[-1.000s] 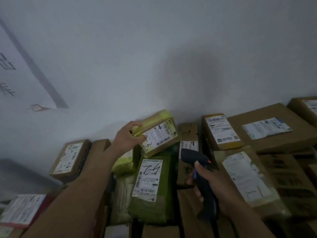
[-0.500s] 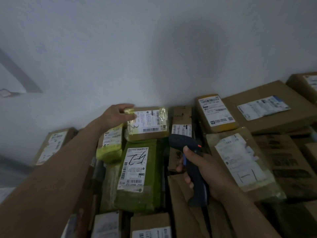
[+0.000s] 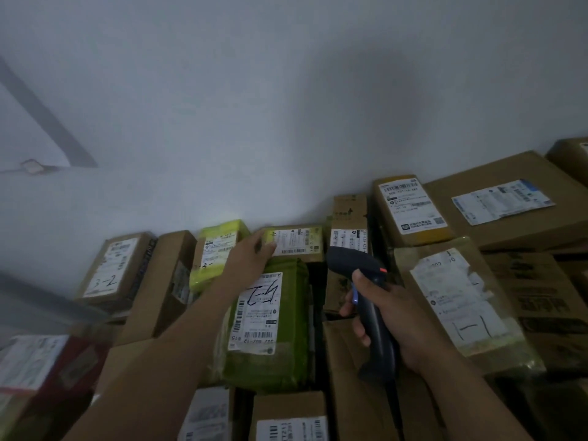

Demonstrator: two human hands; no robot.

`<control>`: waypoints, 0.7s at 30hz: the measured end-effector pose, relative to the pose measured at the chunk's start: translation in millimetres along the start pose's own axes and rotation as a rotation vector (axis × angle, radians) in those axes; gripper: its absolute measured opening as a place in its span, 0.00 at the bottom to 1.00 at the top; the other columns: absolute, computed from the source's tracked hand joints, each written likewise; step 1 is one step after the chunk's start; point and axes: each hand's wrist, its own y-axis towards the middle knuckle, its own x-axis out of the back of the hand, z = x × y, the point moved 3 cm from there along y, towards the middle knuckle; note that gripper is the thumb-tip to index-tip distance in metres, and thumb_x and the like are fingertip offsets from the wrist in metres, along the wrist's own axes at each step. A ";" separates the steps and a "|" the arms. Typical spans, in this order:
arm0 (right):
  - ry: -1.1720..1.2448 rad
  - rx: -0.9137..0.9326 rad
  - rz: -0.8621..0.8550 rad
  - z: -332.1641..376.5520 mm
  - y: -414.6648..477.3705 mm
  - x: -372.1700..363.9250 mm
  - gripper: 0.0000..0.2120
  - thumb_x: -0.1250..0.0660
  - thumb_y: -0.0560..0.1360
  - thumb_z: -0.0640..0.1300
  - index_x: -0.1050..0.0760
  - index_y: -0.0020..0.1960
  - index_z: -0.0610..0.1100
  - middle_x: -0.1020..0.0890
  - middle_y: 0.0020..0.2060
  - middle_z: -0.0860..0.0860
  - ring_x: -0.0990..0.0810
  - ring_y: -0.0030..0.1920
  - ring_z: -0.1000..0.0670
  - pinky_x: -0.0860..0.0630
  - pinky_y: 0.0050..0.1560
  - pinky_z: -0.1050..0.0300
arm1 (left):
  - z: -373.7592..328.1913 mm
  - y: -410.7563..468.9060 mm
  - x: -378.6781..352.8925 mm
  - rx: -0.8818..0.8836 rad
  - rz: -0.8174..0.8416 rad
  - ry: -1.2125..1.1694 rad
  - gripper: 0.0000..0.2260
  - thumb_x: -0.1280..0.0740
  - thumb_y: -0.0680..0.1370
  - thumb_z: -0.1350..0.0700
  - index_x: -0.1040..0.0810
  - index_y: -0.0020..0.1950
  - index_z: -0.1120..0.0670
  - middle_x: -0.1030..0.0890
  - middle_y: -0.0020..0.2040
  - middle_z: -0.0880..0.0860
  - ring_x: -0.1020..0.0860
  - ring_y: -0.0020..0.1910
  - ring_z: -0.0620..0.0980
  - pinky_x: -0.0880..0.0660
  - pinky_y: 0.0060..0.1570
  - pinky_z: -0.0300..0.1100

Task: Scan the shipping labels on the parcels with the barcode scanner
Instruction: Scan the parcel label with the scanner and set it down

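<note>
Fingers (image 3: 347,309) of right hand (image 3: 397,319) clamp one scanner (image 3: 350,259); left hand (image 3: 251,257) touches one yellow parcel (image 3: 299,245), grip unclear.

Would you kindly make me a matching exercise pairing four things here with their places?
Things: 1 barcode scanner; 2 green parcel; 3 box marked 3-2; 4 small parcel by the wall
Places: A left end of the back row; B at the fingertips of the left hand; C gripped in the right hand; D centre, label up
Pairs: 1-C, 2-D, 3-A, 4-B
</note>
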 end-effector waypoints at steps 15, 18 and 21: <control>-0.021 0.023 -0.198 22.6 -62.6 -48.0 0.17 0.31 0.74 0.53 0.24 0.44 0.37 0.19 0.32 0.43 0.26 0.25 0.48 0.28 0.25 0.58 | 45.2 -134.9 -24.3 0.332 0.155 -0.773 0.19 0.30 0.78 0.54 0.32 0.67 0.48 0.18 0.58 0.48 0.18 0.55 0.50 0.22 0.59 0.55; -0.075 0.034 -0.153 34.3 -76.7 -78.1 0.15 0.31 0.75 0.51 0.23 0.46 0.37 0.18 0.33 0.43 0.26 0.25 0.48 0.28 0.25 0.58 | 35.7 -139.0 -24.7 0.247 0.182 -0.717 0.20 0.33 0.80 0.54 0.35 0.69 0.48 0.22 0.63 0.48 0.22 0.62 0.51 0.26 0.65 0.54; -0.149 0.058 -0.129 41.3 -83.4 -111.2 0.13 0.31 0.76 0.49 0.23 0.48 0.38 0.19 0.34 0.44 0.24 0.26 0.49 0.27 0.25 0.58 | 41.6 -133.2 -11.5 0.150 0.065 -0.565 0.07 0.36 0.82 0.53 0.25 0.59 0.49 0.19 0.56 0.47 0.19 0.54 0.47 0.21 0.56 0.45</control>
